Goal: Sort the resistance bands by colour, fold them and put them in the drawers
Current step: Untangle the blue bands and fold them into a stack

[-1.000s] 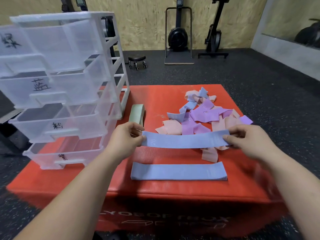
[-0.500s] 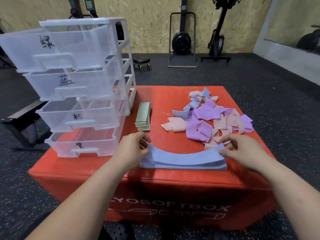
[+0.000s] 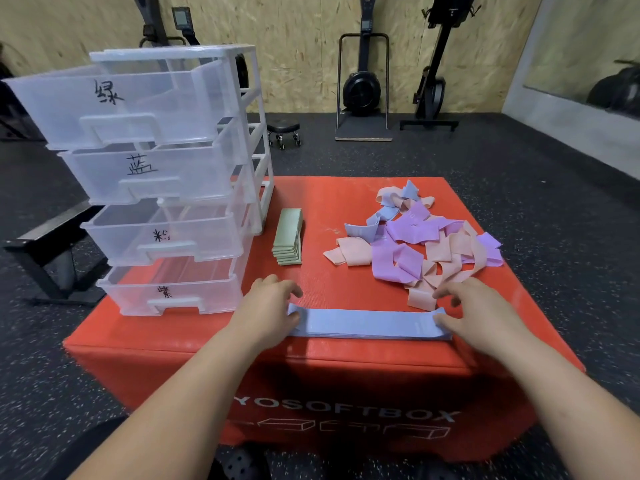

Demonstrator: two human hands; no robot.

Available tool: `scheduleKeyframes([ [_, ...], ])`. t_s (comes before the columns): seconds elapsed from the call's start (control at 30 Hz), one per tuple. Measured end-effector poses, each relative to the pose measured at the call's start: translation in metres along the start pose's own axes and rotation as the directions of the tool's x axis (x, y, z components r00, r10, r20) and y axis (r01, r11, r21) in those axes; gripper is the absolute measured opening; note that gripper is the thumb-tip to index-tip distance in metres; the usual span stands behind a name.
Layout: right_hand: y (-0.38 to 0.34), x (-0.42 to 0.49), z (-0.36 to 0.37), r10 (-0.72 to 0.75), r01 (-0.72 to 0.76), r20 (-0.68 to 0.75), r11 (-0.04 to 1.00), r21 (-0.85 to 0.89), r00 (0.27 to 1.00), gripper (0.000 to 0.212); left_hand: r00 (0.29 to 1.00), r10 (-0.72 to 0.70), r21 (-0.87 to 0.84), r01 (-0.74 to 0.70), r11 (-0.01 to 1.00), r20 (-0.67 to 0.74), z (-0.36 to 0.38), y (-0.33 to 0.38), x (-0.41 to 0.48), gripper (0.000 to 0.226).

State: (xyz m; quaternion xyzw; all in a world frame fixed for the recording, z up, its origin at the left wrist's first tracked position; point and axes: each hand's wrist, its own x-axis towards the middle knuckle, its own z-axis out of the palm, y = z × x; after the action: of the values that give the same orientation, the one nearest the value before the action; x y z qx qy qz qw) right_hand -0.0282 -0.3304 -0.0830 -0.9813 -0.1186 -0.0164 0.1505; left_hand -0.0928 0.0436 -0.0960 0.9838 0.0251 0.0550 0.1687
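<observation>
Your left grip rests on the left end of the blue bands. Its thumb lies flat on the top band and its fingers are loosely bent, closing on nothing. Your right grip lies on the right end in the same way, thumb on the band and fingers spread. They are a little blurred, and they reach over a pink strip at the edge of the pile. Neither grip pinches the bands; both are slack and pressing down.

The blue bands lie flat in a neat stack, stretched from side to side between your grips near the front edge of the red box. Behind your left grip, a stack of folded green bands sits just beside the drawers. The unsorted pile, pink, purple and a few blue bands tangled together, covers the right half of the box top.

The drawers stand on the left corner of the box: four clear drawers, each pulled part way out and each marked with a handwritten character. The box stands on dark speckled floor, with gym machines against the far wall.
</observation>
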Motion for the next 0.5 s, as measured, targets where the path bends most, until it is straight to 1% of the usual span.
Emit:
scheduleKeyframes([
  [0.07, 0.003, 0.001, -0.004, -0.046, 0.046, 0.007, 0.998, 0.051, 0.999, 0.037, 0.999, 0.037, -0.026, -0.037, 0.999, -0.002, -0.003, -0.004, 0.002, 0.043],
  [0.1, 0.005, 0.003, -0.007, -0.077, 0.075, 0.031, 0.995, 0.061, 0.997, 0.039, 0.998, 0.065, -0.041, -0.064, 0.997, 0.02, -0.005, -0.006, 0.003, 0.048],
  [0.2, 0.011, 0.004, -0.013, -0.148, 0.142, 0.154, 0.989, 0.05, 0.977, 0.054, 0.975, 0.167, -0.053, -0.161, 0.986, 0.147, -0.01, -0.012, 0.0, 0.07],
  [0.27, 0.01, 0.003, -0.014, -0.162, 0.161, 0.218, 0.987, 0.021, 0.962, 0.062, 0.961, 0.198, -0.045, -0.193, 0.98, 0.192, -0.009, -0.012, -0.004, 0.081],
  [0.33, 0.009, 0.003, -0.012, -0.155, 0.158, 0.24, 0.987, 0.007, 0.958, 0.064, 0.96, 0.213, -0.041, -0.209, 0.977, 0.184, -0.007, -0.011, -0.005, 0.083],
  [0.5, 0.009, 0.009, -0.009, -0.149, 0.156, 0.244, 0.988, -0.012, 0.958, 0.066, 0.962, 0.217, -0.032, -0.215, 0.976, 0.167, -0.008, -0.011, 0.0, 0.077],
])
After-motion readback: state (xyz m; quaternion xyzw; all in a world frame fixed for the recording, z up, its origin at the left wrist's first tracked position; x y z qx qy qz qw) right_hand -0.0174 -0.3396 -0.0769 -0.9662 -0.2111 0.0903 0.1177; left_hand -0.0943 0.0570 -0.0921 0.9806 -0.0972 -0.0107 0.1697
